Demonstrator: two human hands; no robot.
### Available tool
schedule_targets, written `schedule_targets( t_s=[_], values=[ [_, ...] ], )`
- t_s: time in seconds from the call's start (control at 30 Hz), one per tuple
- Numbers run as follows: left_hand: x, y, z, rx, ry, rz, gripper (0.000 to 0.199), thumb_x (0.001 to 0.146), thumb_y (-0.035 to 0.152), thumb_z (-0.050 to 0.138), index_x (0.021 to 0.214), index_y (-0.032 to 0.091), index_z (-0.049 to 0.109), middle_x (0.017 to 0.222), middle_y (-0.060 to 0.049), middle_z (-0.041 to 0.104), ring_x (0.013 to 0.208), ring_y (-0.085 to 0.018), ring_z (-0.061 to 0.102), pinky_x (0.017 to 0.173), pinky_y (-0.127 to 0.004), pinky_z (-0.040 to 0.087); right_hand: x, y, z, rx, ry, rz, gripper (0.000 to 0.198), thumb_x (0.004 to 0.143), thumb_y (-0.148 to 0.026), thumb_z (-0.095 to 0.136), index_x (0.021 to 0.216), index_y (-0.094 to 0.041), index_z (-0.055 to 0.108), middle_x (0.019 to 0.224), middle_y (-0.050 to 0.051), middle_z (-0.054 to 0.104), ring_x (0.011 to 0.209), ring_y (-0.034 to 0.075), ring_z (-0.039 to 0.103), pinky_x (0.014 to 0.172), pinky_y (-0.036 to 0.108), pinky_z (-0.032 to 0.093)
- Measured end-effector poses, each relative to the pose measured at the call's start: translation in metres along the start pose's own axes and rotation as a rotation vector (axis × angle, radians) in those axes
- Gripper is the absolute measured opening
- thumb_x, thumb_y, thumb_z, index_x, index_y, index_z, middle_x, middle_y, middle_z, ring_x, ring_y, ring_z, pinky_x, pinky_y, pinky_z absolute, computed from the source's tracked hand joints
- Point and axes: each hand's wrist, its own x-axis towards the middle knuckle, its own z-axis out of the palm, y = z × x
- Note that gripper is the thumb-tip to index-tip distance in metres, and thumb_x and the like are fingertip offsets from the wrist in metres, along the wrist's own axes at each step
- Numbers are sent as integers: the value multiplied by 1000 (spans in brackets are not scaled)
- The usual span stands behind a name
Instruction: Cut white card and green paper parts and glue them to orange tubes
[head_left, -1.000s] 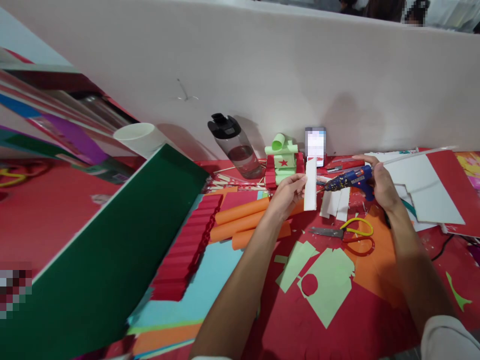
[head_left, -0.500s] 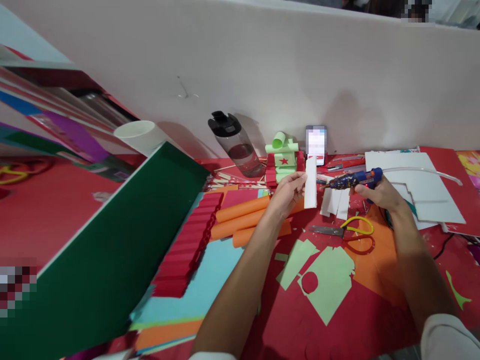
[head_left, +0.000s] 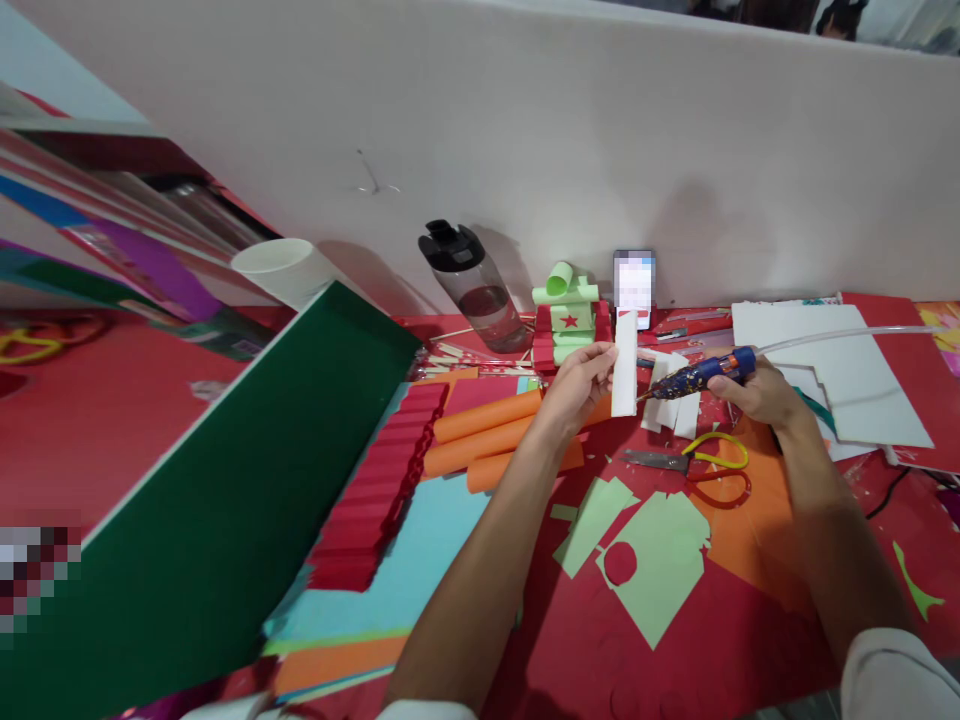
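Observation:
My left hand (head_left: 581, 385) pinches an upright white strip (head_left: 625, 365) by its left edge. In my right hand (head_left: 765, 390) is a blue glue gun (head_left: 705, 374), with a clear glue stick (head_left: 847, 336) jutting from its back. The gun's nozzle points left and is at the strip's lower right edge; whether it touches I cannot tell. White offcuts (head_left: 666, 408) lie under the gun. Nearer to me rest scissors (head_left: 679, 462) with one yellow and one red handle. Behind my left hand stands a small green and red paper model (head_left: 570, 320) with a red star.
A phone (head_left: 634, 280) leans on the wall, beside a water bottle (head_left: 480, 295). Orange paper rolls (head_left: 487, 445), a red pleated piece (head_left: 375, 490) and a green board (head_left: 225, 510) lie left. Green paper (head_left: 660, 580) lies in front; white board (head_left: 840, 370) lies right.
The glue gun has tipped its nozzle down and moved slightly left, onto the strip's lower right edge. My left hand and the white strip have barely moved.

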Motion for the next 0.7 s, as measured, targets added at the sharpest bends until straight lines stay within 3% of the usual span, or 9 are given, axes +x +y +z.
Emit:
schedule_targets(
  t_s=[0.5, 0.7],
  values=[
    [-2, 0, 2, 18, -38, 16, 28, 65, 27, 92, 74, 13, 69, 56, 6, 48, 51, -4, 43, 50, -14, 38, 1, 2, 0, 26, 69, -21, 38, 85, -56, 70, 73, -22, 56, 64, -3, 50, 61, 15, 44, 59, 30, 38],
    [-6, 4, 6, 30, -60, 2, 32, 62, 28, 94, 75, 12, 70, 56, 6, 47, 51, -4, 43, 49, -14, 37, 2, 6, -1, 37, 94, -48, 39, 88, -59, 68, 78, -22, 63, 65, -2, 55, 61, 15, 47, 61, 31, 42]
  ],
)
